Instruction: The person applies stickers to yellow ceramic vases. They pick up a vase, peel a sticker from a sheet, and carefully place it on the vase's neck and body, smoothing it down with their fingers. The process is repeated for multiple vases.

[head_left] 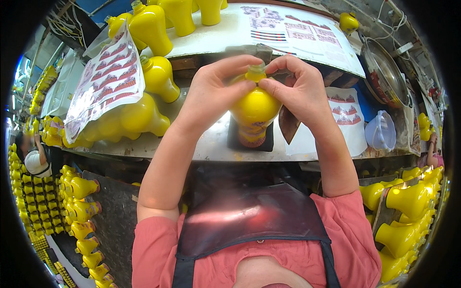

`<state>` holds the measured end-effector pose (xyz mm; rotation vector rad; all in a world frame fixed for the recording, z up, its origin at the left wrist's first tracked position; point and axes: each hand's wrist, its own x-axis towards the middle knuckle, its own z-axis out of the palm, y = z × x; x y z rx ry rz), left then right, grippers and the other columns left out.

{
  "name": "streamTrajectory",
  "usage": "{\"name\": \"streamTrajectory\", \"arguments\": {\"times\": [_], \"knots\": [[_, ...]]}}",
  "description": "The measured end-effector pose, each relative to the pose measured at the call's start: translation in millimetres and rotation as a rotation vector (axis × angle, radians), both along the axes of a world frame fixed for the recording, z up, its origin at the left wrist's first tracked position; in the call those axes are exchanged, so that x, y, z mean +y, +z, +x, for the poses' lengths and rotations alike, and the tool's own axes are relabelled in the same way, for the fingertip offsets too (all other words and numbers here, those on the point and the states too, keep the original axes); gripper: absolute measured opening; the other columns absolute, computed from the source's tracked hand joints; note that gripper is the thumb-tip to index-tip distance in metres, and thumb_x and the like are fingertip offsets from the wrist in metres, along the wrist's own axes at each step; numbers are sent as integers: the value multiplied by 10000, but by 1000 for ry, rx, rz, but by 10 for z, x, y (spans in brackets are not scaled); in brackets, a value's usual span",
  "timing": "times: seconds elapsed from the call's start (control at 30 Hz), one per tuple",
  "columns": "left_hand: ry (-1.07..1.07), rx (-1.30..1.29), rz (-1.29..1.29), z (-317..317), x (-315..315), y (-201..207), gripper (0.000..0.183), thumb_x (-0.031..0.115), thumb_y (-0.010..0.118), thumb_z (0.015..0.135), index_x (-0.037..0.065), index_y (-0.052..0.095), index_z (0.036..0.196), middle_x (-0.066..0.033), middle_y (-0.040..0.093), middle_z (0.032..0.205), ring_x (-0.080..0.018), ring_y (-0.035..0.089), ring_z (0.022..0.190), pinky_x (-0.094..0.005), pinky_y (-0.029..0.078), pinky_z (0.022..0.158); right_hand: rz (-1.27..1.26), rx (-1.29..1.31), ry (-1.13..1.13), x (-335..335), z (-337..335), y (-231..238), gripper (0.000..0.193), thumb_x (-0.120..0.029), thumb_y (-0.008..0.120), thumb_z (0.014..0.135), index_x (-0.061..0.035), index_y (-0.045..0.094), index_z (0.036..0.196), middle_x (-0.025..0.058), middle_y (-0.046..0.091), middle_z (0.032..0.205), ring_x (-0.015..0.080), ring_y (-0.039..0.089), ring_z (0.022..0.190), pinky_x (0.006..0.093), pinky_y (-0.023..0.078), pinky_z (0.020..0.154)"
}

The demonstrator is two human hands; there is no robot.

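A glossy yellow bottle (pixel 254 103) with a clear glass neck stands upright before me on a dark pad (pixel 235 141). Near its base runs a band of reddish printed pattern. My left hand (pixel 213 89) curls in from the left, thumb on the bottle's shoulder and fingertips at the neck. From the other side my right hand (pixel 297 86) grips it the same way, its thumb close to the left one. Past the right hand lies a sheet of reddish decals (pixel 345 115), and a brown pointed blade-like piece (pixel 288 126) shows beneath that hand.
More yellow bottles (pixel 162 79) stand or lie at the left, partly under a printed decal sheet (pixel 108 72). A white board (pixel 225 36) with decals spans the back. A pale plastic bucket (pixel 381 130) and round metal pan (pixel 384 69) sit right. Racked bottles (pixel 408 201) flank me; other people work at both sides.
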<state>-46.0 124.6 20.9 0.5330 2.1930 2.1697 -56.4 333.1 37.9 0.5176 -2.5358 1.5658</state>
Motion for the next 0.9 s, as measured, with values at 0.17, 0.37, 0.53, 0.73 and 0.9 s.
{"name": "streamTrajectory", "arguments": {"times": [0.17, 0.37, 0.53, 0.73, 0.9], "knots": [[23, 31, -29, -4, 9, -13, 351, 47, 779, 893, 63, 740, 1241, 14, 713, 1159, -123, 583, 1134, -296, 508, 995, -2, 18, 23, -11, 0, -6, 258, -173, 804, 846, -19, 714, 1032, -7, 682, 845, 25, 523, 643, 208, 446, 595], [-9, 2, -11, -3, 2, -15, 356, 46, 757, 908, 62, 729, 1263, 9, 706, 1184, -121, 585, 1152, -298, 506, 1003, 17, -47, 39, 38, -18, -34, 249, -139, 790, 877, -12, 694, 1068, -4, 683, 887, 10, 581, 695, 187, 469, 615], [-41, -7, 14, 34, -27, -15, 387, 47, 716, 940, 66, 696, 1326, -43, 703, 1213, -125, 597, 1168, -298, 514, 997, -106, -113, 135, 73, -59, -63, 235, -94, 770, 911, 4, 684, 1107, 38, 711, 969, 68, 675, 811, 209, 541, 714], [-50, -22, 18, 15, -22, -24, 410, 43, 707, 940, 57, 675, 1348, -62, 702, 1216, -129, 615, 1154, -298, 521, 993, -66, -154, 120, 92, -89, -69, 245, -84, 774, 913, 15, 679, 1116, 53, 717, 996, 84, 694, 830, 214, 556, 731], [-2, 28, -15, -6, 17, -9, 392, 31, 733, 902, 36, 686, 1292, -54, 699, 1188, -123, 612, 1140, -293, 524, 977, -203, -118, 98, 47, -108, -141, 233, -172, 799, 845, -19, 735, 1008, -14, 685, 809, 24, 536, 638, 215, 453, 583]]}}
